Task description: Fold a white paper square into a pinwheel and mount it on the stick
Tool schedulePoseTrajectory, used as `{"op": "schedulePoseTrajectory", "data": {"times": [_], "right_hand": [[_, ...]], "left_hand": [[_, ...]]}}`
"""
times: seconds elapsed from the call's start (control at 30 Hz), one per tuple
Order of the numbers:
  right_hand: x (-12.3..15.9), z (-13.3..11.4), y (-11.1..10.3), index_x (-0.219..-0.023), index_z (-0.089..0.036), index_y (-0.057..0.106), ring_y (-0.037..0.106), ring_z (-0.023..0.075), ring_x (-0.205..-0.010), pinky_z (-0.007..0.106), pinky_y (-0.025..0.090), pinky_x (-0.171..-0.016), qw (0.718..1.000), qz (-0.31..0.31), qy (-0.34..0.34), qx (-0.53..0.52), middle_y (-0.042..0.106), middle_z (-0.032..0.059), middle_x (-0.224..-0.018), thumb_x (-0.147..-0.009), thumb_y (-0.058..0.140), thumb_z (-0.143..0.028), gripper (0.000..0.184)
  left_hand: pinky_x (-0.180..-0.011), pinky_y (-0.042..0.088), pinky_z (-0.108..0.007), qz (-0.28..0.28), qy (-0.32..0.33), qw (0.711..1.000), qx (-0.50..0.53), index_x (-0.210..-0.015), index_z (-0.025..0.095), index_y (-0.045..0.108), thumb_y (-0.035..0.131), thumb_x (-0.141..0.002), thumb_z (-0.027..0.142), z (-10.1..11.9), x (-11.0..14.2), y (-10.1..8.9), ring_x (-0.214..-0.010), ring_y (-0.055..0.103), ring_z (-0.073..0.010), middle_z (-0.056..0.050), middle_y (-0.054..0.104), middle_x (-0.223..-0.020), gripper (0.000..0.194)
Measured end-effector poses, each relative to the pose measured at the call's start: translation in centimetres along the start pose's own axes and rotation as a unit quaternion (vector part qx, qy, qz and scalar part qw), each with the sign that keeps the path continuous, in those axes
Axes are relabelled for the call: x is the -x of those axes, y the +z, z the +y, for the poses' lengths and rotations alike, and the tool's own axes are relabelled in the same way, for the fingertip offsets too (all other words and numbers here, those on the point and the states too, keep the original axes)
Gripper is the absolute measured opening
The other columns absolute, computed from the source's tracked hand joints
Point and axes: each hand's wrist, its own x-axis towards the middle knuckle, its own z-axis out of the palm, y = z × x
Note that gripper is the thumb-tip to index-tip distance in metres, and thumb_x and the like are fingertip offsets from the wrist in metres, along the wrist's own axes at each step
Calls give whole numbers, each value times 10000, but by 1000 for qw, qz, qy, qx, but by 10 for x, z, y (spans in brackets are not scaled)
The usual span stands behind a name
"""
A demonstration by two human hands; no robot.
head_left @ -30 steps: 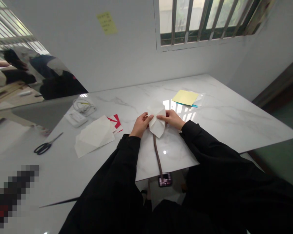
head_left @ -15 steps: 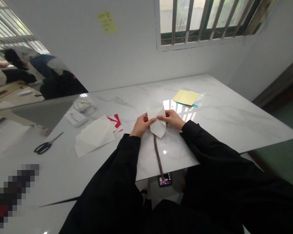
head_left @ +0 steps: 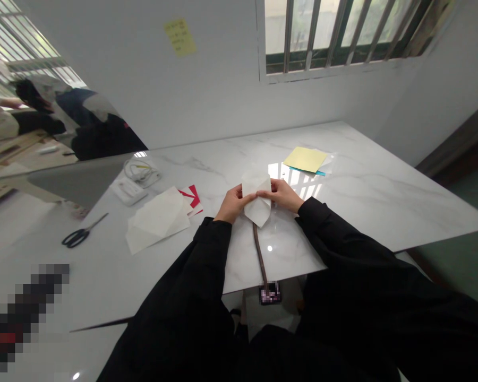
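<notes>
Left hand point(head_left: 234, 203) and right hand point(head_left: 282, 194) grip a white paper point(head_left: 258, 204), already folded to a point at six o'clock; a second folded white sheet point(head_left: 156, 220) lies at nine o'clock.

Your left hand point(head_left: 233, 204) and right hand point(head_left: 281, 194) pinch a folded white paper point(head_left: 258, 204) over the marble desk point(head_left: 366, 201) — loose white sheets point(head_left: 156, 220) and black-handled scissors point(head_left: 76, 239) lie left, yellow paper point(head_left: 305, 159) ahead.
</notes>
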Motion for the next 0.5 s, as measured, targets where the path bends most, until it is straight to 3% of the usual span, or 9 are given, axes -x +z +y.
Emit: {"op": "schedulePoseTrajectory", "data": {"times": [0.2, 0.5], "right_hand": [[1, -2, 1, -1084, -130, 734, 662, 167, -711, 243, 466, -574, 1000, -3, 21, 0, 780, 76, -901, -759, 871, -513, 521], [0, -2, 1, -971, -140, 737, 507, 103, -583, 238, 384, -539, 1000, 5, 29, 6, 656, -2, -721, -796, 804, -625, 520]], "left_hand": [[-896, 578, -396, 19, -6, 1000, 19, -1121, 122, 760, 946, -652, 424, -4, -2, 0, -977, 752, -289, -129, 815, -1133, 588], [-897, 578, -407, 27, -10, 999, 24, -1128, 119, 761, 943, -658, 429, -3, -1, -1, -988, 752, -302, -143, 812, -1143, 591]]}}
